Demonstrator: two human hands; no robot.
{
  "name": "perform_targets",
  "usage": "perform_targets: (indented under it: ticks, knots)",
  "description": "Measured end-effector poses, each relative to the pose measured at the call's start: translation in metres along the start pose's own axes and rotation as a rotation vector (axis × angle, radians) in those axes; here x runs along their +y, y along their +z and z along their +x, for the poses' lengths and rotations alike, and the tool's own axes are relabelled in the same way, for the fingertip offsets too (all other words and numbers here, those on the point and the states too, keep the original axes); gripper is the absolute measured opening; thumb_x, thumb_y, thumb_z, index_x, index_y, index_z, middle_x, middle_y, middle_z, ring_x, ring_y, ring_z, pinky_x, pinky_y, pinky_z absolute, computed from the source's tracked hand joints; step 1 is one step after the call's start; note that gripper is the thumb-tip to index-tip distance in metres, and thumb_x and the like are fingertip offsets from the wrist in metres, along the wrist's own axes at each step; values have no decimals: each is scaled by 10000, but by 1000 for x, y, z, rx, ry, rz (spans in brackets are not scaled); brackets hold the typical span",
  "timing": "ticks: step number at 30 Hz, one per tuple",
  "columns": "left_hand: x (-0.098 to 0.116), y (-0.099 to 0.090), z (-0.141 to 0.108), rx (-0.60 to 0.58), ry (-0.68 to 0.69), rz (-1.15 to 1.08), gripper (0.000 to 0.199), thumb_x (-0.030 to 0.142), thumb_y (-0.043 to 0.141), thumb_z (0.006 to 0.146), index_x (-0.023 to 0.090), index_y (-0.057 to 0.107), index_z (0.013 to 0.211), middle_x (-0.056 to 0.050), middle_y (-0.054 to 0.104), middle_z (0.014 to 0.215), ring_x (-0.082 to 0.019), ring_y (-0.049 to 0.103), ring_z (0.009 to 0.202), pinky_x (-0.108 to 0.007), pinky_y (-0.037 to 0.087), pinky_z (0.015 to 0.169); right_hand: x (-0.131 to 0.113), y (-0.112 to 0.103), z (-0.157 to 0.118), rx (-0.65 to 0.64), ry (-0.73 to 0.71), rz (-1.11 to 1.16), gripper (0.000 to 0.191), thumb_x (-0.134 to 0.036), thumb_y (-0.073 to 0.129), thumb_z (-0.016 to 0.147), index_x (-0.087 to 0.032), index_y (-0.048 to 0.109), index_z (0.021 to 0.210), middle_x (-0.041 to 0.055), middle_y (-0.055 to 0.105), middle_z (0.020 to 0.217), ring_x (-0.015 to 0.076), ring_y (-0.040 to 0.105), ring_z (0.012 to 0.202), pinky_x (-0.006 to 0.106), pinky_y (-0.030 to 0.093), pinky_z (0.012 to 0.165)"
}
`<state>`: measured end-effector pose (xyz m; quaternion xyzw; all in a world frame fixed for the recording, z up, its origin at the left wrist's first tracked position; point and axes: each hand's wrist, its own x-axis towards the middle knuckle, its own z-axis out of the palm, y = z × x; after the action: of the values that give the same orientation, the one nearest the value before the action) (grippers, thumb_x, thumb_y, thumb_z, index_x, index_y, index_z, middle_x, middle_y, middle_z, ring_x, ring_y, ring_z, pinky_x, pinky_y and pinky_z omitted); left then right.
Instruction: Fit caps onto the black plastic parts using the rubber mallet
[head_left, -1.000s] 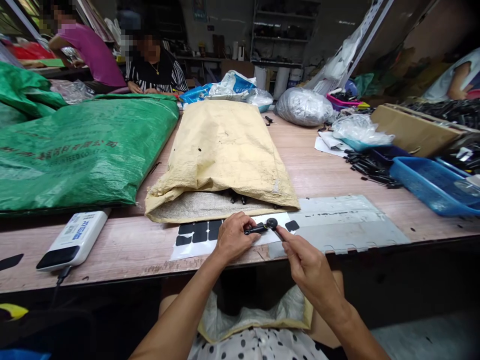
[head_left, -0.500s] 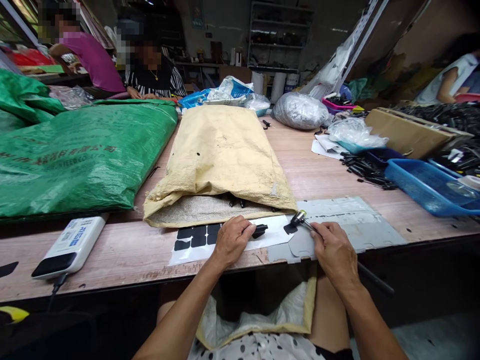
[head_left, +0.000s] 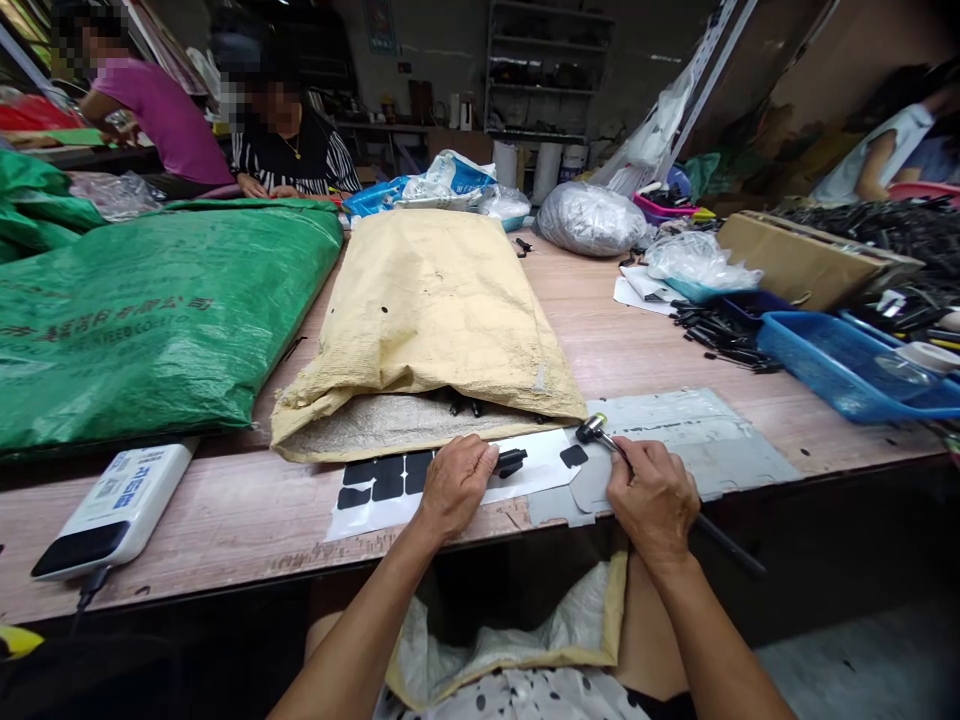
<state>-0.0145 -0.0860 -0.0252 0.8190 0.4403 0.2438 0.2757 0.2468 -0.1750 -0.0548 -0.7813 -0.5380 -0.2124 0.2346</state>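
My left hand (head_left: 459, 485) is closed around a small black plastic part (head_left: 512, 461), whose end sticks out past the thumb over a white sheet (head_left: 544, 470). Black rounded patches (head_left: 388, 478) lie on that sheet, some partly covered by my left hand. One separate black patch (head_left: 574, 456) sits near the sheet's right end. My right hand (head_left: 652, 490) grips the handle of a small hammer (head_left: 590, 428) with a shiny metal head and a yellowish face. The hammer's head is just above and right of the separate patch, over the left part of a grey board (head_left: 682, 430).
A yellow sack (head_left: 442, 310) lies open toward me, black parts in its mouth. Left are a green sack (head_left: 150, 320) and a white power bank (head_left: 116, 510). Blue tray (head_left: 840, 365) and black parts (head_left: 720, 335) stand right. Another sack (head_left: 517, 645) is on my lap. Co-workers sit beyond.
The whole view has shifted slightly, so things appear a little further left. Both hands keep their holds; the hammer's head sits marginally higher relative to the separate black patch.
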Motion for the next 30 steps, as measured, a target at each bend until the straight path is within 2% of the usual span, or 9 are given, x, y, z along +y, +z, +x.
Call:
perform_targets:
  ticks: [10,13,15,18,21,23,25,27,30]
  knots:
    - [-2,0,1,-11,5,-27,475,377,333,1052,207,615,711,-31,622,827,-196,579,851,-320,414,801,-2,-1,0,-3,11,-24,268,-228,529,935,-222,717,1126,74,665,990,232,512,868,363,302,740]
    - [10,-5,-10,-13,18,-46,455,387,353,1048,205,587,703,-31,615,807,-194,566,818,-317,404,770,-2,-1,0,-10,7,-26,268,-228,532,937,-219,716,1131,76,667,992,231,510,870,364,299,742]
    - [25,-11,-27,-68,9,-123,405,401,373,1048,212,589,762,-18,625,810,-180,565,785,-302,400,739,-1,-1,0,-6,2,-24,267,-227,536,935,-216,716,1132,77,667,989,230,510,867,363,298,743]
    - [47,-14,-61,-296,-8,-253,267,413,449,1026,246,633,929,16,665,828,-159,588,758,-273,398,701,-1,1,0,9,0,-26,260,-228,548,929,-222,715,1128,69,664,983,224,506,860,358,291,740]
    - [45,5,-92,-477,-91,-177,148,384,589,936,269,674,974,30,690,822,-169,615,774,-266,395,697,-1,3,0,31,10,-29,245,-229,567,920,-223,722,1109,60,660,968,217,505,851,348,284,737]
    - [27,29,-105,-509,-232,-65,176,360,620,888,269,687,1024,6,724,893,-206,653,871,-283,428,764,-1,3,0,32,10,-27,243,-227,573,917,-218,724,1107,59,659,963,214,506,847,342,285,737]
    - [3,54,-113,-545,-400,28,266,366,574,906,245,690,1112,-55,746,1049,-257,671,1020,-325,458,855,-1,2,0,27,4,-25,243,-224,574,918,-215,723,1110,61,659,965,214,506,848,341,288,739]
    - [-16,72,-117,-602,-508,102,311,351,528,927,230,685,1167,-93,742,1137,-280,673,1093,-355,471,899,-2,2,0,29,0,-26,240,-226,576,920,-216,721,1111,59,660,964,215,505,847,342,291,738]
    - [-18,75,-117,-659,-471,143,332,322,543,910,226,691,1192,-112,740,1167,-295,681,1109,-372,480,906,-2,1,0,28,-1,-26,241,-232,573,926,-219,716,1120,58,661,968,216,505,848,344,294,739]
